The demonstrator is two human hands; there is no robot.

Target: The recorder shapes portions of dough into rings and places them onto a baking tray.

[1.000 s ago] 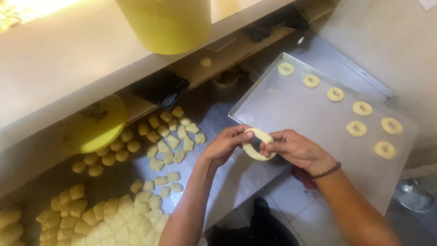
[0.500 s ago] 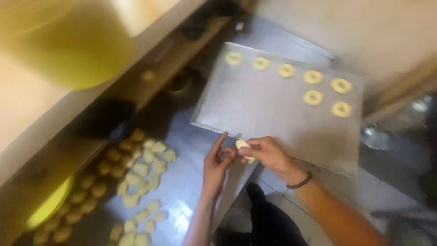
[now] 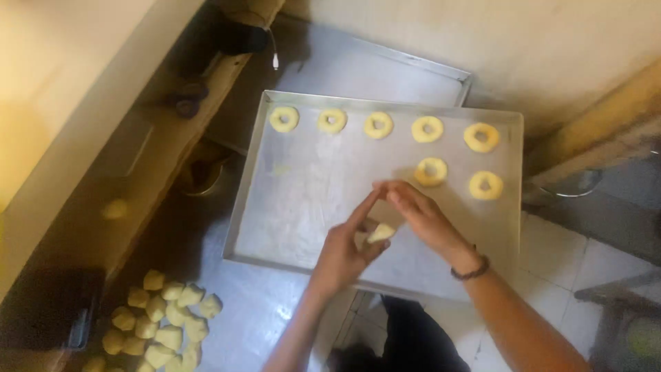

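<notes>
- Pale yellow dough piece [image 3: 381, 233] sits right between the two hands, a bit below the middle of the frame, held over the lower part of the metal tray [image 3: 310, 207] and not touching it as far as I can see.
- Left hand [image 3: 342, 253] comes up from the bottom centre, index finger stretched out toward the other hand, thumb and the remaining fingers curled loosely under the dough.
- Right hand [image 3: 420, 215] reaches in from the lower right, with a dark bracelet [image 3: 471, 270] on the wrist. Its fingers are bent down over the top of the piece, pinching it lightly, not clamped hard. Both hands have hold of the same lump.
- Looks soft and very light to me, the sort of stuff that dents if you squeeze. Probably a little tacky too. I'd say hold it by the edges with fingertips only, since a firm grip in the middle would likely squash it out of shape.
- Seven dough rings [image 3: 427, 129] already lie on the tray: five in a row along the upper edge, two more below them toward the right, well apart from each other.
- A second tray [image 3: 385, 58] peeks out from under the first at the top.
- Lower left of the frame has a pile of cut dough chunks [image 3: 162, 320] on the worktop, well away from the hands.
- Wooden shelf [image 3: 103, 172] runs up the left side; too dim to tell what's on it.
</notes>
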